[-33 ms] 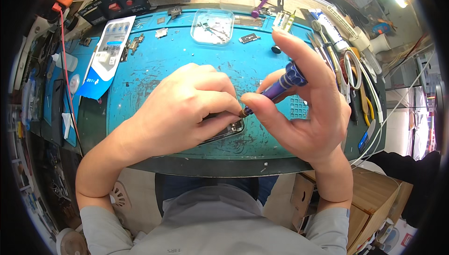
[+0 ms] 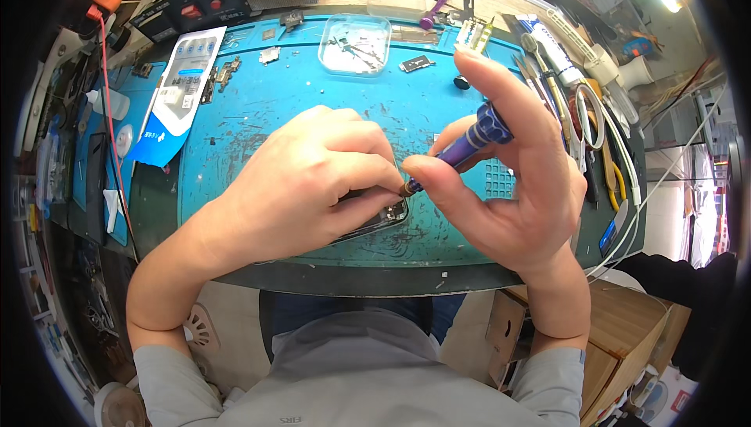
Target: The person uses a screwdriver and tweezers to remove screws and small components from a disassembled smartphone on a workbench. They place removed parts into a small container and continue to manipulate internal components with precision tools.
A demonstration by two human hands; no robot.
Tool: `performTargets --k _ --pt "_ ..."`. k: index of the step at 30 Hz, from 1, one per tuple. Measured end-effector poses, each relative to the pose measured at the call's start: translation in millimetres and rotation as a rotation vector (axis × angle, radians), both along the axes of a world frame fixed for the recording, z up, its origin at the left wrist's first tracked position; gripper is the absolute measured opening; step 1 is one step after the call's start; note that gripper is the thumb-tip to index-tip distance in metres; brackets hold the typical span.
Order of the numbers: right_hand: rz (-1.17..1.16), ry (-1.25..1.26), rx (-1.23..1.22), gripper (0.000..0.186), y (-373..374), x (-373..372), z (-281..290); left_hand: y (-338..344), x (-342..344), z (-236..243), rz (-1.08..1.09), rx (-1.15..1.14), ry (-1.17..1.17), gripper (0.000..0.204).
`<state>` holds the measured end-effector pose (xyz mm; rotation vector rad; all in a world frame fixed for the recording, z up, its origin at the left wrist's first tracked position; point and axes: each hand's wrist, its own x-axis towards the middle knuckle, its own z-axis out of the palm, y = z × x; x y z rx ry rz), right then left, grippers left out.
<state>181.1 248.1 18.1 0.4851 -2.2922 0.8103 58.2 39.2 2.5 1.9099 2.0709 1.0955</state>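
Observation:
My left hand (image 2: 313,180) is curled over a dark phone (image 2: 375,219) on the blue work mat (image 2: 258,114), its thumb and forefinger pinched at the lower end of a screwdriver. What exactly those fingers grip is hidden. My right hand (image 2: 524,192) holds the purple-blue screwdriver (image 2: 468,139) at a slant between thumb and fingers, forefinger raised along its capped top, with the tip down at the phone's right end.
A clear tray of small parts (image 2: 354,42) sits behind my hands, near small metal pieces (image 2: 418,63). A white-and-blue package (image 2: 176,90) lies left. Tweezers, scissors (image 2: 591,114) and other tools crowd the right. A black electrical unit (image 2: 188,8) stands at the back left.

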Motion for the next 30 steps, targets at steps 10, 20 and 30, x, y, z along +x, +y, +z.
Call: performTargets --k 10,20,30 --pt "0.028 -0.005 0.021 0.075 1.3 -1.4 1.7 -0.3 0.1 0.4 -0.001 -0.004 0.021 0.024" --pt "0.068 -0.007 0.028 0.072 2.1 -1.4 2.8 -0.5 1.5 2.1 0.018 -0.03 0.026 0.019" --pt "0.225 0.081 0.036 0.063 3.6 -8.3 3.7 -2.8 3.1 8.3 0.033 -0.066 0.073 0.011"
